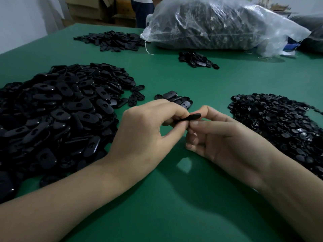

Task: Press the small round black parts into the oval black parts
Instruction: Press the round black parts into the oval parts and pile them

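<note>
Pinching one oval black part between them, our two hands meet over the middle of the green table; the left hand has its thumb and curled fingers closed on the part's 9 o'clock end; the right hand nips the 3 o'clock end between thumb and forefinger, with its other fingers curled loosely underneath; the part shows edge-on, clear of the table; we cannot tell whether a round piece sits in it.

From the hands, the big heap of oval black parts lies at 9 o'clock; the heap of small round black parts lies at 3 o'clock; a small cluster of oval parts sits just beyond the fingers at 12 o'clock.

Farther off, we see a little pile of black pieces at 12 o'clock, a flat spread of black pieces at 11 o'clock, and a bulging clear plastic bag of dark parts at 1 o'clock; cardboard boxes stand behind the table at 11 o'clock.
</note>
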`<state>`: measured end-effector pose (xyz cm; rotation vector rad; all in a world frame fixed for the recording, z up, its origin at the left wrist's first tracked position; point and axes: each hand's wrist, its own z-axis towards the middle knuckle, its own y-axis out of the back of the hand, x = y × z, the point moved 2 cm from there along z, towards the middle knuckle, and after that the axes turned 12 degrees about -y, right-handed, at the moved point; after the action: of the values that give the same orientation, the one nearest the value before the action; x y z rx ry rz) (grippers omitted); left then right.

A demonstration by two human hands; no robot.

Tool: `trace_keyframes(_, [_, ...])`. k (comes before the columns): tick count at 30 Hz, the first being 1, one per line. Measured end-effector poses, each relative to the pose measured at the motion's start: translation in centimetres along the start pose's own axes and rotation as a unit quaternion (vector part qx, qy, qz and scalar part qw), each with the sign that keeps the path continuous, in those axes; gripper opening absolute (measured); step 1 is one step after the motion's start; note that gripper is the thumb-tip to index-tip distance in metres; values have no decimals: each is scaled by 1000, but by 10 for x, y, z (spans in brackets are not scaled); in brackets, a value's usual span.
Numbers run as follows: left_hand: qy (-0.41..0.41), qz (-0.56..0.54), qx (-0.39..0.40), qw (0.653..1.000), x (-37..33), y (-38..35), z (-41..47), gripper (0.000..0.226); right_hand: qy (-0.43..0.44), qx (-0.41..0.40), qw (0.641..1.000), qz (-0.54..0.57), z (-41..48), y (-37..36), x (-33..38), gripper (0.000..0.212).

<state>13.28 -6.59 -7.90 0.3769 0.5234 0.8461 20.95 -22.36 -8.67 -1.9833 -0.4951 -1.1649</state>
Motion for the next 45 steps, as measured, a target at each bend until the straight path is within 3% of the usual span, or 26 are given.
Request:
trace_keyframes(3, [35,-16,5,999,1,-2,2,10,69,-38,993,-84,-4,0,2,16])
trace_keyframes(7, [85,-59,7,995,4,-3,2,12,154,-119,954,-227,-7,-2,5,18])
trace_keyframes(12, [152,-119,13,981,7,-6,0,15,183,-166,915,-320,-6,-1,7,17])
trace_keyframes(14, [163,-132,17,978,8,-6,1,15,182,-177,915,-313,-5,0,6,16])
trace_keyframes(18, [123,-94,37,987,3,-5,4,29,143,-169,955,-199,-4,1,3,16])
trace_keyframes(25, [110,-47,73,990,4,2,14,27,117,-177,958,-193,-2,4,3,12])
trace_keyframes(28, [134,-3,105,985,16,7,28,23,132,-204,936,-252,-1,8,4,5])
trace_keyframes(33, [173,77,169,967,48,-8,56,17,159,-210,901,-346,-2,6,3,13])
trace_keyframes(36, [194,110,165,961,65,-23,70,19,165,-211,892,-364,-4,5,4,18])
trace_keyframes(42, [230,119,212,942,88,-26,77,37,166,-236,884,-368,-6,8,10,9])
trace_keyframes(45, [243,140,224,933,100,0,84,25,168,-267,870,-378,-9,11,14,7])
